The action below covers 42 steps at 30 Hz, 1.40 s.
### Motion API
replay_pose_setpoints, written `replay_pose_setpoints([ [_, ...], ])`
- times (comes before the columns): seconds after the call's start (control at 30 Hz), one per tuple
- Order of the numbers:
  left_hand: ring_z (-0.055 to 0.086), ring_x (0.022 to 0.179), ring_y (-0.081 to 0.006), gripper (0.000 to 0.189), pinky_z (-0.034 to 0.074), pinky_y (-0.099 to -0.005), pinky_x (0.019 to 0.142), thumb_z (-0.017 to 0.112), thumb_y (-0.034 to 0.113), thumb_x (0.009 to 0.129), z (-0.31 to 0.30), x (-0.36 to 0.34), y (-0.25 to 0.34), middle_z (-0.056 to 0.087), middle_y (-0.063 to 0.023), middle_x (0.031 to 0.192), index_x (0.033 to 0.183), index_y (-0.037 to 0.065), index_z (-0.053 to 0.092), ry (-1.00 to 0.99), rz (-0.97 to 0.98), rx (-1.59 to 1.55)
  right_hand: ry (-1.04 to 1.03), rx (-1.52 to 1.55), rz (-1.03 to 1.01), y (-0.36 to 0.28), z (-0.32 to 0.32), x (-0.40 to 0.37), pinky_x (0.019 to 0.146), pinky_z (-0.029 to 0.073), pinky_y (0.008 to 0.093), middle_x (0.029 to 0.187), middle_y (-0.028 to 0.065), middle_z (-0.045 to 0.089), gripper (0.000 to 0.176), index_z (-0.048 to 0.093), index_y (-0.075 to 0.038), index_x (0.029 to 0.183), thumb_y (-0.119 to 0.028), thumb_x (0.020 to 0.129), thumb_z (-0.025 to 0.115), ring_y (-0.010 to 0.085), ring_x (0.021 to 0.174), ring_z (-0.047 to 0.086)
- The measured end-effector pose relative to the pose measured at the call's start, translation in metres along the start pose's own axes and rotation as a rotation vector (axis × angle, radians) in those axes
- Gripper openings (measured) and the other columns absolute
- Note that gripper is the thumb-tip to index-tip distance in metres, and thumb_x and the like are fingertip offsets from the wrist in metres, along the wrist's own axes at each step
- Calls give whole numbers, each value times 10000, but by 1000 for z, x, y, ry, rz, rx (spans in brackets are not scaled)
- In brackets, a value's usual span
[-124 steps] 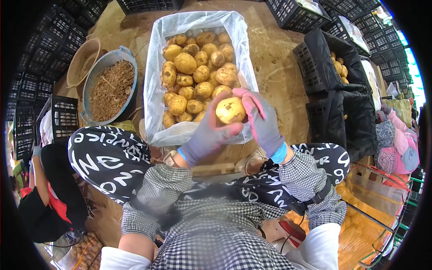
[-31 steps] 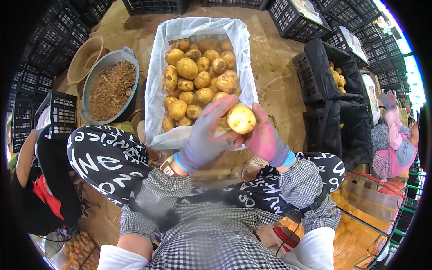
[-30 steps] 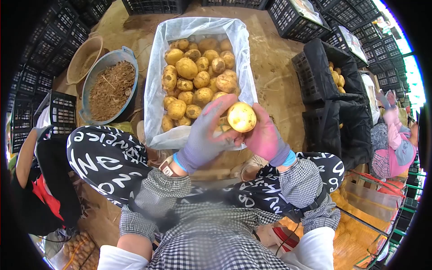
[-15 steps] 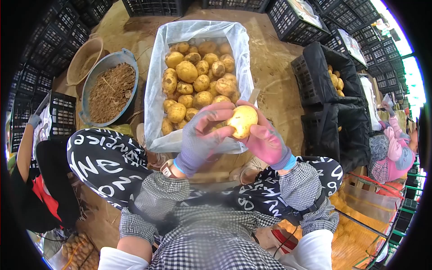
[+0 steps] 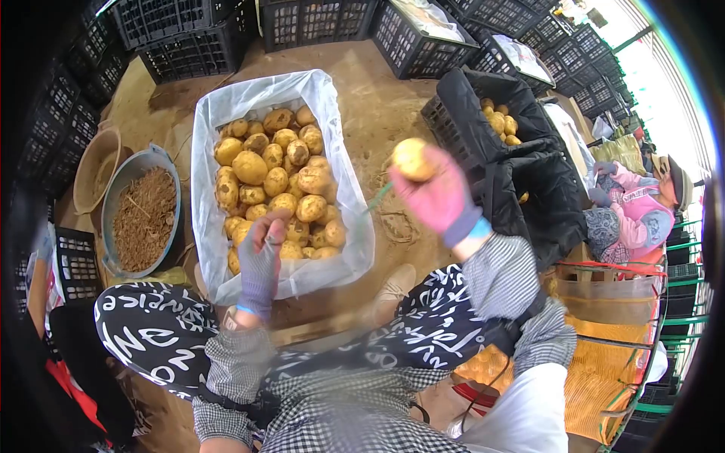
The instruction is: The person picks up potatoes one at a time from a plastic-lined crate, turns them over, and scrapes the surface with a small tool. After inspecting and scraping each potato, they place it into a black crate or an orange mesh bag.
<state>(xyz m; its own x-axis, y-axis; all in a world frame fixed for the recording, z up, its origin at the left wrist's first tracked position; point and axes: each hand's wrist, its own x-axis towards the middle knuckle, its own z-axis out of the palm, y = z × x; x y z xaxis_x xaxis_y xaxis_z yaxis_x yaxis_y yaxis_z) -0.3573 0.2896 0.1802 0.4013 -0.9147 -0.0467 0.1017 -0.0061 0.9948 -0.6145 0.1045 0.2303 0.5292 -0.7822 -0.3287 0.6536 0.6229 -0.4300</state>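
Note:
My right hand (image 5: 436, 195), in a pink and grey glove, is raised over the floor to the right of the lined crate. It grips a pale yellow potato (image 5: 411, 159) at its fingertips. A thin green strip (image 5: 380, 195), blurred by motion, sticks out from below that hand. My left hand (image 5: 261, 260), gloved in grey, hovers at the near side of the crate with its fingers apart, right at the potatoes (image 5: 276, 181). These are brown-yellow, soil-marked, and heaped in the crate, whose white liner (image 5: 205, 162) folds over the rim.
Two black-lined crates (image 5: 483, 147) stand at the right, with some potatoes (image 5: 500, 121) in the far one. A blue-grey tub (image 5: 113, 249) of soil and a tan basin (image 5: 97, 170) are at the left. Stacked black crates (image 5: 317, 23) line the back. Another person (image 5: 638, 208) sits at far right.
My hands have parted. The right hand has carried the potato rightward, and the left has let go of it and come back to the crate. The view has turned toward the right.

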Motion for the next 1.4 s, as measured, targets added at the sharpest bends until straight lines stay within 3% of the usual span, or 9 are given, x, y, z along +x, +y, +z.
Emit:
replay_pose_setpoints([
  [0.1, 566, 1049, -138, 364, 439, -266, 939, 570, 214, 990, -23, 13, -23, 602, -67, 1159, 1262, -25, 544, 210, 19, 18, 182, -43, -288, -104, -55, 43, 916, 514, 444, 1066, 125, 650, 279, 594, -23, 1064, -194, 853, 658, 294, 1014, 617],
  [0.23, 538, 1156, -197, 441, 424, -321, 986, 626, 215, 924, -58, 25, -4, 582, -112, 1210, 1319, 45, 525, 345, -128, 269, 35, -108, -671, -206, -84, 71, 1109, 406, 479, 1274, 211, 558, 372, 552, 84, 1193, -140, 901, 600, 363, 1239, 508],
  [0.43, 524, 1199, -383, 746, 435, -457, 1000, 730, 317, 736, -70, 15, -68, 551, -243, 1223, 1405, 130, 457, 12, -154, 1463, -87, -427, -491, -108, 8, 28, 1102, 414, 448, 1359, 196, 503, 387, 501, 54, 1305, -139, 970, 522, 337, 1291, 473],
  [0.6, 594, 1103, -330, 752, 480, -427, 936, 725, 340, 758, -90, 37, -124, 581, -203, 1231, 1412, 106, 436, 111, -407, 903, -100, -724, -378, -31, 60, -24, 1032, 471, 421, 1310, 163, 575, 413, 497, 12, 1349, -189, 989, 512, 292, 1168, 593],
  [0.83, 638, 835, -162, 512, 510, -279, 682, 549, 438, 956, -9, 3, 2, 646, -73, 1099, 1290, 52, 525, -264, -573, -576, -202, -1092, -141, 43, 33, -51, 837, 526, 299, 1191, 108, 624, 546, 438, -9, 1410, -206, 936, 623, 178, 1010, 634],
  [0.93, 655, 884, -196, 705, 524, -286, 682, 497, 623, 926, 7, -10, 23, 644, -108, 1144, 1385, 91, 449, -548, -478, -543, -290, -1017, 299, 69, 39, -59, 712, 507, 231, 1087, 62, 616, 654, 423, -26, 1428, -189, 869, 721, 102, 871, 609],
  [1.03, 647, 910, -184, 822, 534, -279, 697, 496, 659, 906, 19, -20, 37, 580, -107, 1239, 1470, 83, 332, -509, -354, -397, -285, -847, 209, 79, 48, -67, 604, 450, 187, 1026, 18, 567, 751, 421, -33, 1429, -140, 790, 800, 47, 755, 534],
  [1.23, 629, 995, -179, 814, 536, -269, 817, 650, 458, 908, 32, -19, 39, 543, -110, 1286, 1478, 9, 281, -423, -108, -104, -469, -1700, -618, 87, 29, -56, 854, 517, 310, 1198, 96, 603, 746, 492, -94, 1385, -120, 714, 818, 228, 1029, 633],
  [1.4, 612, 1034, -165, 797, 521, -256, 864, 716, 362, 882, 21, -14, 36, 547, -98, 1268, 1468, 5, 309, -420, -186, -259, -418, -1625, -428, 85, 36, -56, 960, 481, 352, 1287, 124, 576, 737, 531, -108, 1353, -123, 682, 834, 287, 1163, 585],
])
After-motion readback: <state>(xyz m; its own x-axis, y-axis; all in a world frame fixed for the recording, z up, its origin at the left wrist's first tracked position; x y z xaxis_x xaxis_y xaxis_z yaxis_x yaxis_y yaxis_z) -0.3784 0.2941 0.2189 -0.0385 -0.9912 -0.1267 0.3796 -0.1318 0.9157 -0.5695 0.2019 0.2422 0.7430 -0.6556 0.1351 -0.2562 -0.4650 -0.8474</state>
